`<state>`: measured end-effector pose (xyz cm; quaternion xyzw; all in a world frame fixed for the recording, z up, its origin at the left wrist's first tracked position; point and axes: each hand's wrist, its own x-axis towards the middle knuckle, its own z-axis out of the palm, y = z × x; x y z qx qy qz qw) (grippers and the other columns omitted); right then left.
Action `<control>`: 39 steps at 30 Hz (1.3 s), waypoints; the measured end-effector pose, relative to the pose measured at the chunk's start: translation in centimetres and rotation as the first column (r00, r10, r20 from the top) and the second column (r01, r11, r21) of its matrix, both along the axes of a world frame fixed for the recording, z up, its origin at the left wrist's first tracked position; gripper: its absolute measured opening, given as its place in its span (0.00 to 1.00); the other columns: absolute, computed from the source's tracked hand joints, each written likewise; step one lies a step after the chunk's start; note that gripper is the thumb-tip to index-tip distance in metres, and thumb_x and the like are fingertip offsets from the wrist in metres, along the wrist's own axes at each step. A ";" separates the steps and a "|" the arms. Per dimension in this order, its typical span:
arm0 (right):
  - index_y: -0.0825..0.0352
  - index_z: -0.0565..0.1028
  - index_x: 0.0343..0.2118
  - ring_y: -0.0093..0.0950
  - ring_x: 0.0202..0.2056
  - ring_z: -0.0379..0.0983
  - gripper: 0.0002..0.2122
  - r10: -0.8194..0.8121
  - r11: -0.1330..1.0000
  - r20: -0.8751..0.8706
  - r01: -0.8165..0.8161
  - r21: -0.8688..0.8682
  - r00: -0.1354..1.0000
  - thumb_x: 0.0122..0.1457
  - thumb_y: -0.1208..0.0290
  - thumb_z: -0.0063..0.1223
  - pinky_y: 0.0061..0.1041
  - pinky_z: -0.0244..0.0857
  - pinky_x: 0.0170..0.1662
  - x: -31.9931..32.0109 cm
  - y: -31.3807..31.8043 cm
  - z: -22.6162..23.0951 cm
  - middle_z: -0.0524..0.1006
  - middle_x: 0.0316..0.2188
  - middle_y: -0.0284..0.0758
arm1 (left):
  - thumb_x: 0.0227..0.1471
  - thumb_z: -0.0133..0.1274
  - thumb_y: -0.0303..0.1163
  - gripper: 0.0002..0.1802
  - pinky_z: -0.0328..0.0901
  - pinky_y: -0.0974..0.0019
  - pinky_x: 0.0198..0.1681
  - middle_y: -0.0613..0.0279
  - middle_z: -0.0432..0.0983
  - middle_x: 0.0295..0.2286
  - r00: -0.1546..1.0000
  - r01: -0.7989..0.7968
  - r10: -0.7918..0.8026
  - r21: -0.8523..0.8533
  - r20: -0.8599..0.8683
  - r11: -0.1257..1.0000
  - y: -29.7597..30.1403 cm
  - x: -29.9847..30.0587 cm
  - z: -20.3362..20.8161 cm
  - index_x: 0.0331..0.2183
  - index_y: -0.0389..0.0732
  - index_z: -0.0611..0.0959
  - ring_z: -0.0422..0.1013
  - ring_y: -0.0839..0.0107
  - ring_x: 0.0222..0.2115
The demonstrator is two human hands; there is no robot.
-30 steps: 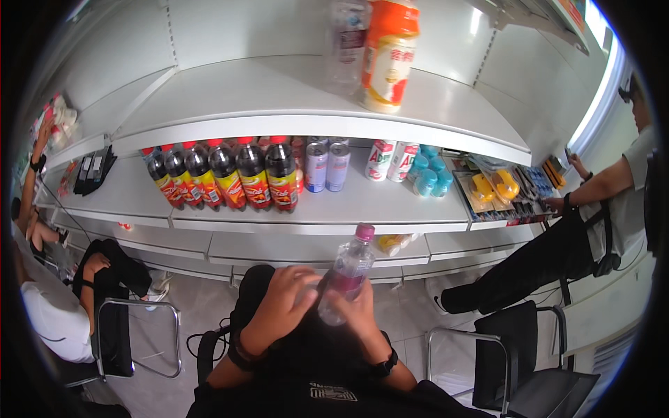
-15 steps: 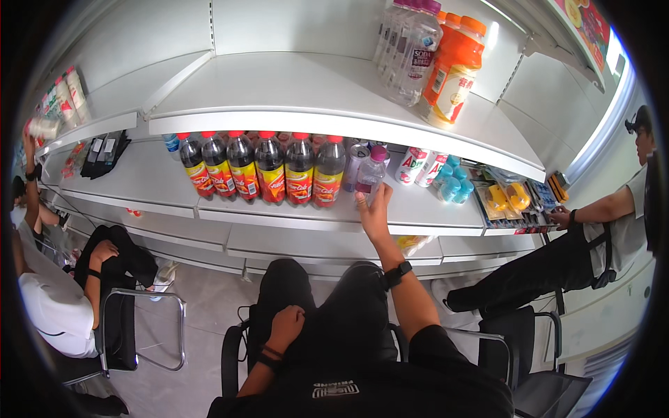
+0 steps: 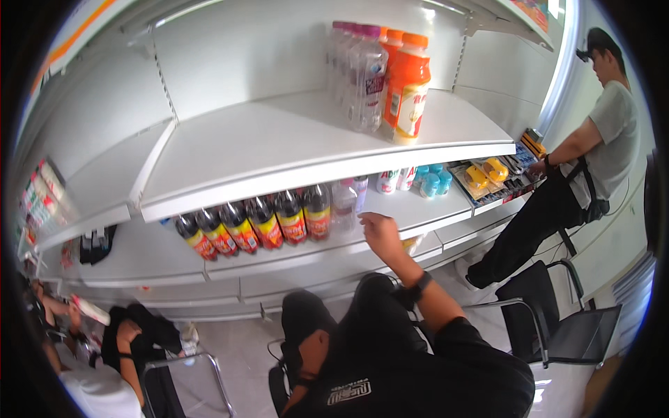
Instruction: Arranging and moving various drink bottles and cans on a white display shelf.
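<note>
On the lower shelf stands a clear bottle with a purple cap [image 3: 344, 207], at the right end of a row of cola bottles [image 3: 260, 224]. My right hand [image 3: 382, 235] is just right of it, near the shelf's front edge. Its fingers are loosely bent and apart, with nothing held, and a gap separates them from the bottle. Resting on my left thigh, my left hand [image 3: 314, 350] is empty, its fingers lying along the leg and partly blurred. Behind the clear bottle a pale purple can [image 3: 361, 193] shows in part.
White cans [image 3: 388, 182], blue-capped containers [image 3: 430, 182] and yellow packs [image 3: 486, 174] stand farther right. The upper shelf [image 3: 244, 136] holds more purple-capped bottles [image 3: 365, 87] and orange bottles [image 3: 408, 90]. One person [image 3: 592, 153] stands at right; another sits at left, near a chair [image 3: 202, 380].
My right hand has let go of the purple-capped bottle, which now stands beside the cola row, and drawn back to the right. My view has shifted and tilted. The left hand still rests on my thigh.
</note>
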<state>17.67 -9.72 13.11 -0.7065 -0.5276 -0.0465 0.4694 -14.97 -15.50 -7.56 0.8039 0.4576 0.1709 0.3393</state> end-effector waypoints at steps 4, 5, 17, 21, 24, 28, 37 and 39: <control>0.71 0.75 0.31 0.29 0.29 0.76 0.08 -0.257 0.834 0.184 0.122 0.538 0.949 0.49 0.89 0.53 0.25 0.69 0.37 -1.1 -4.6 14.0 0.78 0.28 0.38 | 0.59 0.45 0.44 0.16 0.68 0.46 0.35 0.49 0.79 0.28 0.999 0.022 -0.025 -0.079 -0.039 0.997 0.5 0.2 -0.7 0.32 0.46 0.82 0.75 0.45 0.33; 0.71 0.74 0.33 0.29 0.31 0.75 0.07 -0.324 0.801 0.187 0.163 0.576 0.928 0.50 0.87 0.54 0.25 0.68 0.37 -0.8 -4.8 17.5 0.77 0.29 0.38 | 0.59 0.45 0.44 0.16 0.68 0.46 0.35 0.49 0.79 0.28 0.998 0.036 -0.040 -0.076 -0.052 0.996 0.5 0.0 -0.8 0.32 0.46 0.82 0.75 0.45 0.33; 0.69 0.59 0.59 0.31 0.40 0.77 0.38 -0.211 0.786 -0.067 0.210 0.581 0.975 0.46 0.66 0.67 0.30 0.70 0.47 -0.2 -3.2 22.4 0.79 0.38 0.39 | 0.59 0.47 0.45 0.16 0.68 0.46 0.34 0.48 0.79 0.28 1.000 -0.011 0.013 -0.115 0.015 0.993 2.4 0.5 -2.7 0.32 0.45 0.82 0.75 0.44 0.31; 0.70 0.61 0.57 0.31 0.46 0.75 0.37 -0.217 0.815 0.125 0.110 0.568 0.968 0.43 0.70 0.68 0.33 0.66 0.52 -1.3 -8.9 15.0 0.76 0.43 0.38 | 0.59 0.47 0.41 0.15 0.68 0.54 0.30 0.55 0.79 0.24 0.999 0.007 -0.003 -0.104 0.039 0.995 2.1 -0.1 -2.6 0.31 0.44 0.83 0.76 0.54 0.25; 0.71 0.62 0.56 0.32 0.47 0.75 0.36 -0.230 0.888 -0.058 0.233 0.396 0.972 0.43 0.70 0.68 0.34 0.68 0.52 -1.7 -9.9 10.2 0.75 0.47 0.40 | 0.59 0.46 0.39 0.14 0.68 0.63 0.26 0.63 0.79 0.19 0.998 0.019 -0.018 -0.022 0.060 1.000 2.5 0.1 -3.3 0.31 0.42 0.83 0.76 0.66 0.19; 0.69 0.60 0.58 0.43 0.42 0.78 0.36 -0.270 0.942 -0.218 0.304 0.145 0.938 0.46 0.67 0.67 0.37 0.72 0.44 4.1 -6.8 4.4 0.78 0.40 0.48 | 0.59 0.46 0.38 0.14 0.67 0.65 0.24 0.63 0.79 0.18 0.996 0.035 -0.033 -0.020 0.080 0.999 2.9 0.5 -3.2 0.32 0.41 0.83 0.76 0.68 0.18; 0.70 0.58 0.60 0.47 0.43 0.78 0.38 -0.463 0.876 -0.211 0.481 0.041 0.861 0.49 0.65 0.67 0.35 0.72 0.44 9.7 -1.6 0.4 0.77 0.45 0.52 | 0.59 0.45 0.42 0.17 0.70 0.58 0.28 0.58 0.79 0.20 0.996 -0.058 0.079 -0.354 0.047 0.933 2.1 1.2 0.8 0.32 0.42 0.83 0.77 0.61 0.20; 0.71 0.58 0.60 0.44 0.41 0.78 0.38 -0.430 0.886 -0.203 0.455 0.096 0.880 0.49 0.68 0.68 0.34 0.71 0.45 8.7 -2.0 -0.1 0.77 0.43 0.48 | 0.59 0.45 0.43 0.17 0.70 0.57 0.29 0.57 0.80 0.21 0.998 -0.053 0.063 -0.327 0.019 0.944 2.5 1.0 0.8 0.32 0.42 0.83 0.78 0.60 0.22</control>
